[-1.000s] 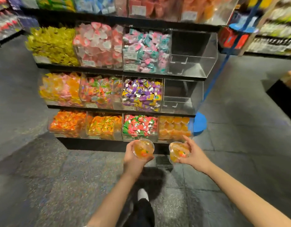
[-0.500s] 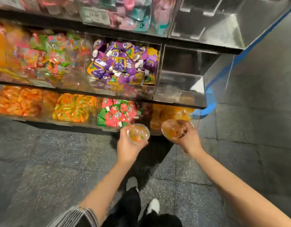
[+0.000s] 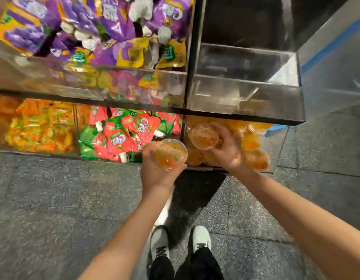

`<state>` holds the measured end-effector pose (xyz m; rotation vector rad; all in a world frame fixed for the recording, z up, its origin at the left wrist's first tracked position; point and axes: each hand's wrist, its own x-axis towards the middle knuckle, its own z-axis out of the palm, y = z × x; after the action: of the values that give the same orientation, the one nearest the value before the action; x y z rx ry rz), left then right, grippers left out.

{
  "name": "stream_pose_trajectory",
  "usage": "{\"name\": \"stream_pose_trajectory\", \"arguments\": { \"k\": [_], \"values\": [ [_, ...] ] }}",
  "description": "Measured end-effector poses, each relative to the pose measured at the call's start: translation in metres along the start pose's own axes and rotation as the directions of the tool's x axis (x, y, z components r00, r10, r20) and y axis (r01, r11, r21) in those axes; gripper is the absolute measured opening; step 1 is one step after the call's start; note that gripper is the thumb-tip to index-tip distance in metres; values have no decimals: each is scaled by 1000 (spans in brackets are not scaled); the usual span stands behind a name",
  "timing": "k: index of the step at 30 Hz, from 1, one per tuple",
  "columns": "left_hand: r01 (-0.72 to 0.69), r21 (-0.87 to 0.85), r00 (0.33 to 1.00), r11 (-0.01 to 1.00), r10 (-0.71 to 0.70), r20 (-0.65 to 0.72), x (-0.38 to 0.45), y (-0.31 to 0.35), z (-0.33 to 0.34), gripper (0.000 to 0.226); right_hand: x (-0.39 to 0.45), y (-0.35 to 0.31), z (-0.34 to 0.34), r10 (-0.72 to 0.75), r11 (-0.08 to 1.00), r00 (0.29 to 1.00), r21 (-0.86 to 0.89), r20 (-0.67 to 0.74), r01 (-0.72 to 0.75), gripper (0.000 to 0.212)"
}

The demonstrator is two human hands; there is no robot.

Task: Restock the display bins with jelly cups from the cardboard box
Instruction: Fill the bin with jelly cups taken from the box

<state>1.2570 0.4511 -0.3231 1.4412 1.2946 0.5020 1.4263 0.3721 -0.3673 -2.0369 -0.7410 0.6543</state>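
Jelly cup (image 3: 203, 136) gripped by right hand (image 3: 227, 150) is being set into orange bin (image 3: 276, 146); left hand (image 3: 154, 170) grips second cup (image 3: 171, 154), likely dropped there next.

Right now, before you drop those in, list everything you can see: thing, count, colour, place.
Clear plastic jelly cups with orange filling: two in hand, more piled in lower right bin.
Lower right clear bin: one, partly filled.
Red-and-green pouches: many, lower middle bin.
Orange-yellow packets: many, lower left bin.
Purple-and-yellow packets: many, upper bin.
Empty clear bin: one, upper right.
White shoes: two, on grey floor.
Left hand: holds one cup outside the bins.
Right hand: holds one cup inside lower right bin.
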Motion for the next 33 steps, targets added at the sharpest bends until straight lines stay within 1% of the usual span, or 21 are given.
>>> {"name": "stream_pose_trajectory", "arguments": {
  "k": [4,7,12,15,17,20,22,24,26,27,28,29,30,31,32,33],
  "values": [
    [-81,-39,997,996,81,8,10,-27,7,78,19,12,16,102,993,992,47,73,-106,68],
    [-99,-63,995,993,101,28,14,-36,8,72,21,21,26,165,984,986,64,22,-166,71],
    [-77,-42,995,996,79,52,15,-37,11,65,29,26,42,243,957,962,194,-121,-217,74],
    [-52,-30,997,998,54,54,13,-40,11,67,26,23,46,252,956,956,192,-153,-221,77],
    [-45,-26,997,999,46,54,12,-40,12,69,23,22,45,273,946,948,226,-163,-233,77],
    [-34,-54,998,998,37,53,8,-37,15,73,21,20,45,315,916,939,305,-141,-262,79],
    [-39,-64,998,997,42,47,6,-36,17,76,24,20,45,366,896,923,312,-119,-316,85],
    [-45,-57,998,997,48,48,4,-36,20,76,31,23,45,418,890,904,237,-87,-389,92],
    [-42,-37,998,998,44,47,2,-35,22,75,35,28,45,492,860,870,179,-42,-478,91],
    [-37,-29,998,999,39,50,1,-35,23,74,34,26,42,541,829,841,185,-24,-528,84],
    [-34,-23,998,999,35,51,-1,-34,25,74,29,23,37,579,800,815,205,-13,-564,74],
    [-36,-16,998,999,37,52,-3,-33,26,75,19,14,28,619,764,786,232,1,-602,59],
    [-47,-3,997,999,47,53,-5,-30,28,76,6,4,19,656,715,753,280,48,-640,44],
    [-63,17,997,998,62,55,-6,-29,30,76,-10,-9,10,671,664,730,329,134,-671,33],
    [-76,33,995,997,74,63,-8,-28,33,77,-25,-19,4,648,645,722,331,241,-689,30],
    [-81,38,994,996,78,76,-10,-28,37,78,-37,-26,-3,600,659,720,295,348,-692,34]
  ]
}}
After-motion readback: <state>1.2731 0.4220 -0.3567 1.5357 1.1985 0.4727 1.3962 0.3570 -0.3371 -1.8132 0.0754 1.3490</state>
